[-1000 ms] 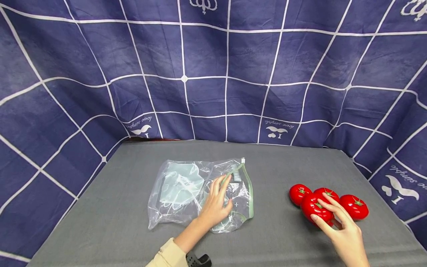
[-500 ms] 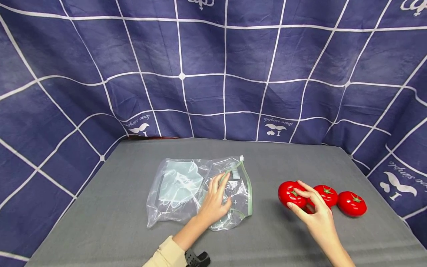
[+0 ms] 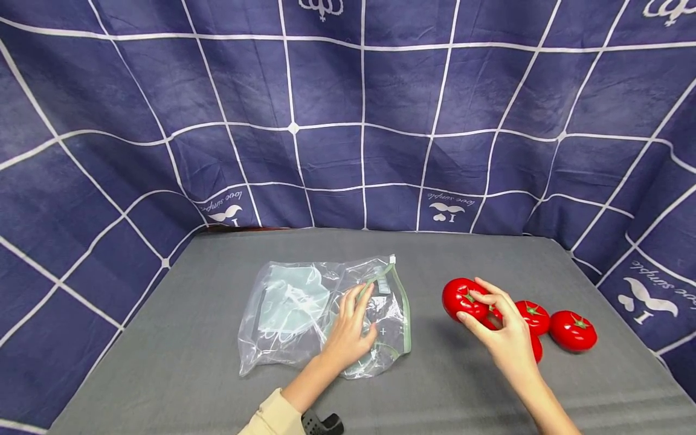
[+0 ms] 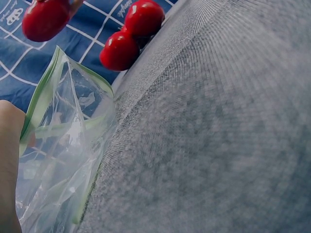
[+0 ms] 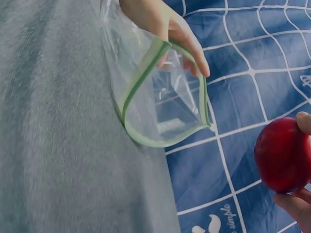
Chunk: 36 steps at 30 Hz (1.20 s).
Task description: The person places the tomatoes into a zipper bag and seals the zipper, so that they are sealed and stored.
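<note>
Right hand [image 3: 508,332] pinches a tomato [image 3: 463,297] between thumb and fingers, raised over the right half of the table [image 3: 163,362], between the bag [image 3: 337,278] and the other tomatoes [image 3: 573,331]; left hand [image 3: 350,335] grips the bag by its green rim [image 3: 406,314], keeping the mouth parted.

Hidden: fingertips overlap the held tomato, which runs off the frame in the right wrist view; of the others, towards the table's right edge, two are partly covered by the right hand; left fingers blur behind film in both wrist views, and that hand is cut off in each; a pale blue sheet [image 3: 293,302] shows at the bag's left half, inside or printed, cannot tell; small marks near the rim too fine to read; beige sleeve [image 3: 274,417] and a black item [image 3: 321,425] beside it cut by the head view's bottom.

Materials: tomatoes squat, glossy red, green star-shaped tops; bag of clear, creased film with bright glare, white slider [image 3: 393,259] at its far corner; table in woven grey cloth; blue curtain [image 3: 326,157], white grid, hanging beyond the table's far edge.

Against a second ago: tomato shifted leftward off the group, nearer the bag and the far edge; left hand and bag practically unmoved.
</note>
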Tool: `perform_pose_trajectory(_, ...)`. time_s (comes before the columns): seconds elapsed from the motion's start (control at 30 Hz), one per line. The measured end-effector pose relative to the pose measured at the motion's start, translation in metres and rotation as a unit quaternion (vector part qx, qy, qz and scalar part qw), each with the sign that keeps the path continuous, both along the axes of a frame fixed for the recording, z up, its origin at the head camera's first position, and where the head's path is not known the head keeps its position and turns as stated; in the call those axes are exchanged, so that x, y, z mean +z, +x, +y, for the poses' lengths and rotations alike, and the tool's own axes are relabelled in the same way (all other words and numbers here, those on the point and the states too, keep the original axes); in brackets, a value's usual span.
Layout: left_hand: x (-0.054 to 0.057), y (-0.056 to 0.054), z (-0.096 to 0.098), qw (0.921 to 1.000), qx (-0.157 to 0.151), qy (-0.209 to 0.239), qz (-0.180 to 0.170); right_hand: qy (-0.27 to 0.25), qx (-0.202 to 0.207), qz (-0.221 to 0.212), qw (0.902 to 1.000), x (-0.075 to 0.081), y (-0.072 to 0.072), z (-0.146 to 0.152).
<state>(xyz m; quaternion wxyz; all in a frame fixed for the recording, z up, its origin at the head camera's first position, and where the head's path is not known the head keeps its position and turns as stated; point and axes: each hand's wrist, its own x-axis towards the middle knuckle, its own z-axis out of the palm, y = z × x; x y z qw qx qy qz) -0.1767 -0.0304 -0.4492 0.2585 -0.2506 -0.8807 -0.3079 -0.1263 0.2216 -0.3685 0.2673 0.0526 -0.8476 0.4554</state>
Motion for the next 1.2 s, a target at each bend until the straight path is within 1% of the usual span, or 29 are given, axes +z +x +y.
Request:
perform_pose_trajectory(0.17,-0.001,0.000,0.000,1.0000,0.002,0.000,-0.003,-0.013,0.008,-0.006,0.9999,-0.001,-0.004,-0.007)
perform_pose_trajectory(0.33,-0.002,0.003,0.000,1.0000,-0.001,0.002,-0.004,-0.034,0.021,-0.005,0.9992,-0.006,-0.007,-0.014)
perform_pose_trajectory(0.37,-0.002,0.003,0.000,1.0000,-0.001,0.000,-0.003,-0.036,0.023,-0.002,0.9991,-0.008,-0.008,-0.015)
perform_pose_trajectory(0.43,-0.002,0.003,0.001,1.0000,-0.002,0.000,0.000,-0.049,0.041,0.024,0.9977,-0.015,-0.012,-0.015)
perform_pose_trajectory(0.6,0.000,0.002,0.001,0.9999,0.001,-0.002,0.012,-0.066,0.047,0.038,0.9959,-0.020,-0.019,-0.022)
perform_pose_trajectory(0.67,0.000,0.001,0.001,0.9999,0.002,-0.002,0.015,-0.076,0.039,0.019,0.9961,-0.017,-0.021,-0.029)
perform_pose_trajectory(0.73,0.000,0.001,0.000,0.9999,0.003,0.000,0.016,-0.085,0.044,0.016,0.9953,-0.019,-0.024,-0.034)
perform_pose_trajectory(0.93,-0.001,0.000,0.000,0.9996,0.007,-0.001,0.026,-0.108,0.062,0.000,0.9922,-0.031,-0.035,-0.048)
perform_pose_trajectory(1.0,-0.001,0.000,0.000,0.9995,0.008,-0.003,0.031,-0.110,0.059,-0.006,0.9922,-0.035,-0.038,-0.053)
perform_pose_trajectory(1.13,-0.002,0.000,0.000,0.9993,0.008,-0.002,0.037,-0.097,0.053,-0.014,0.9938,-0.043,-0.043,-0.062)
perform_pose_trajectory(1.2,-0.002,-0.001,0.000,0.9992,0.007,-0.003,0.040,-0.096,0.058,-0.015,0.9936,-0.046,-0.046,-0.066)
